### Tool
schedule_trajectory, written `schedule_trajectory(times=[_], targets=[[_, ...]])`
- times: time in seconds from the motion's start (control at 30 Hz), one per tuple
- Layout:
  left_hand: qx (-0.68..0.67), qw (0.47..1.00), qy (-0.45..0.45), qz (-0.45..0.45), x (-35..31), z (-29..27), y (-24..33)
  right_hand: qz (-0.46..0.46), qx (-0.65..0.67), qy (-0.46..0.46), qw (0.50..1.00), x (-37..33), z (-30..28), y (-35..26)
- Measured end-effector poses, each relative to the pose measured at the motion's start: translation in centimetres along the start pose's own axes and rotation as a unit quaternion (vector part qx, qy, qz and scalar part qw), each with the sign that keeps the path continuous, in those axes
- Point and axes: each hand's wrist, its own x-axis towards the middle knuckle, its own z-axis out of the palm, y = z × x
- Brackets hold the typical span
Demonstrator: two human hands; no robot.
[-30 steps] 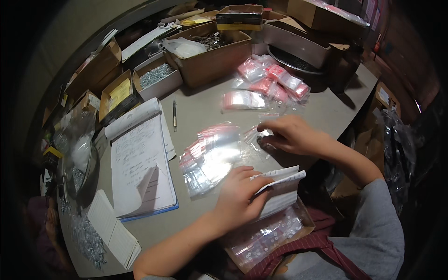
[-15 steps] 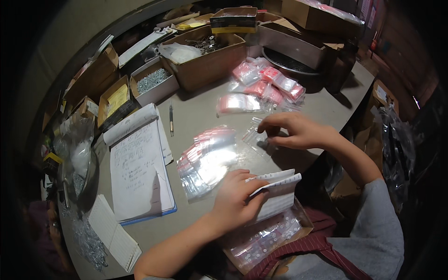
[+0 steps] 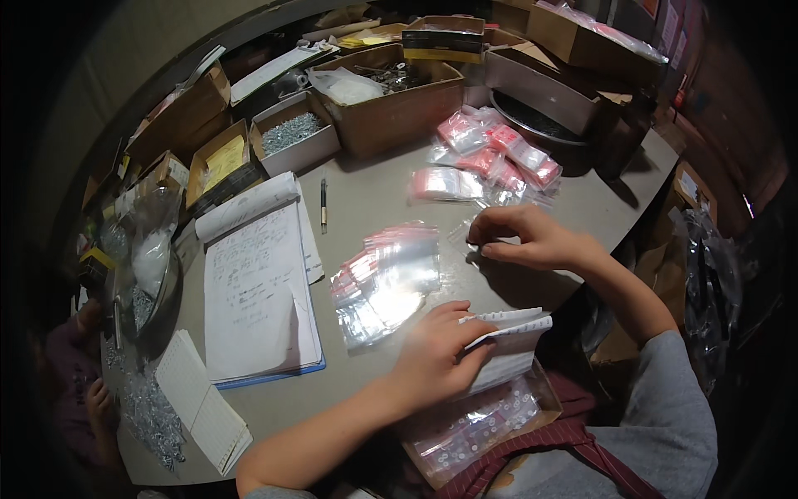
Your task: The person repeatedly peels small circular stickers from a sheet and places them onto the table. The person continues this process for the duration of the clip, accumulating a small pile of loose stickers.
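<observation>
gripping a folded paper [image 3: 514, 343] between thumb and fingers, the left hand [image 3: 440, 353] in the head view hangs above an open box [image 3: 550, 401] of clear bags of washers [image 3: 478, 426]. the right hand [image 3: 536, 237] is curled over the table, thumb and forefinger close together beside a small clear bag [image 3: 458, 235]; a dark speck shows at the fingertips, but i cannot tell whether they hold anything. the small bag lies between the fanned bags [image 3: 389, 274] and the red-and-clear bag pile [image 3: 499, 158].

to handle this well, i'd pinch lightly at the small bag's edge, since thin film likely slides and creases. the left grip is best loose enough not to crumple the paper, with the forearm clear of the fanned bags.
</observation>
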Motion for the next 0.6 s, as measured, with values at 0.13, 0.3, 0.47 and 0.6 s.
schedule_trajectory(times=[0.13,0.3,0.47,0.6], targets=[[0.008,1.000,0.001,0.006,0.1,0.0,0.1,-0.018,-0.019,0.040,0.999,0.3,0.2,0.9],[0.002,1.000,-0.004,0.013,0.0,-0.1,-0.2,-0.052,-0.046,-0.004,0.998,0.4,-0.2,-0.1],[0.009,1.000,-0.002,0.013,-0.2,0.0,-0.3,-0.045,-0.210,-0.034,0.976,1.6,0.4,-0.7],[0.007,1.000,-0.002,0.011,-0.2,0.0,-0.5,-0.133,-0.325,0.017,0.936,2.7,1.4,0.5]])
